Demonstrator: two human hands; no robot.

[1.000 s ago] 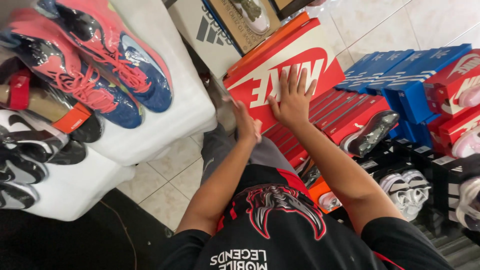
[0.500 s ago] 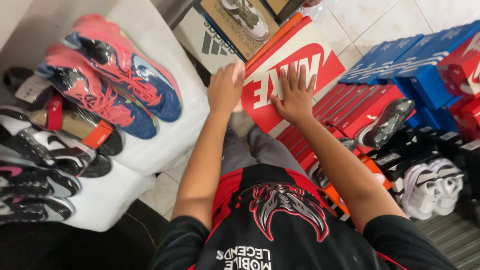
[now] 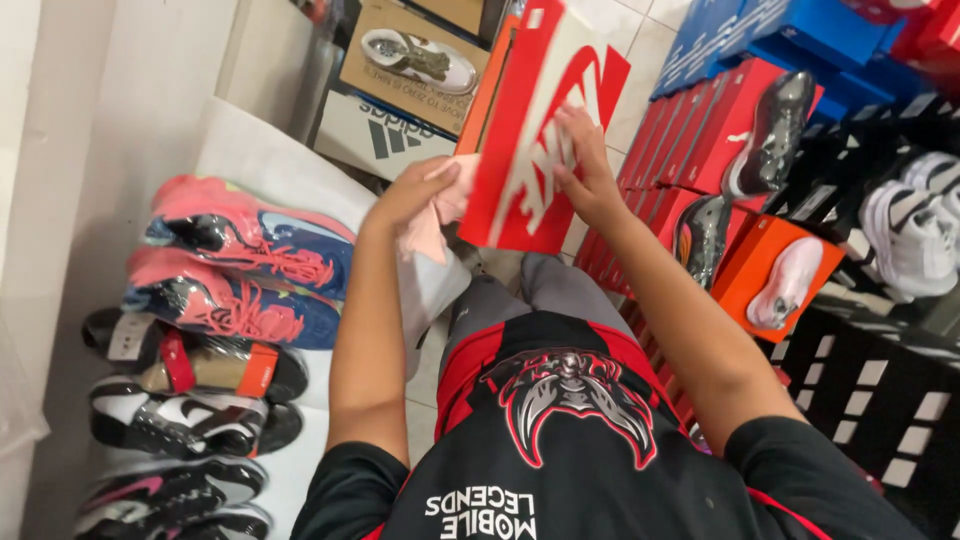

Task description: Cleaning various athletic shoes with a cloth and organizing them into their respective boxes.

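Observation:
A red shoe box [image 3: 520,190] with a large white logo and an orange side is held up on edge in front of me, above my lap. My right hand [image 3: 585,165] presses flat against its red lid, fingers spread over the logo. My left hand [image 3: 412,195] is at the box's left edge and grips a crumpled pale pink cloth or paper [image 3: 432,232] that touches the box's side. Both arms reach forward over my black and red shirt [image 3: 560,440].
Wrapped sneakers, pink-and-blue ones [image 3: 250,265] on top, lie in a row on a white shelf [image 3: 250,150] at the left. A brown box with a shoe on it [image 3: 415,60] stands behind. Red boxes [image 3: 700,130], blue boxes [image 3: 780,30], an orange box [image 3: 780,265] and black crates [image 3: 870,370] fill the right.
The red box has come up off the stack and tilted onto its edge, closer to me. My left hand has moved to its left edge with the pink cloth.

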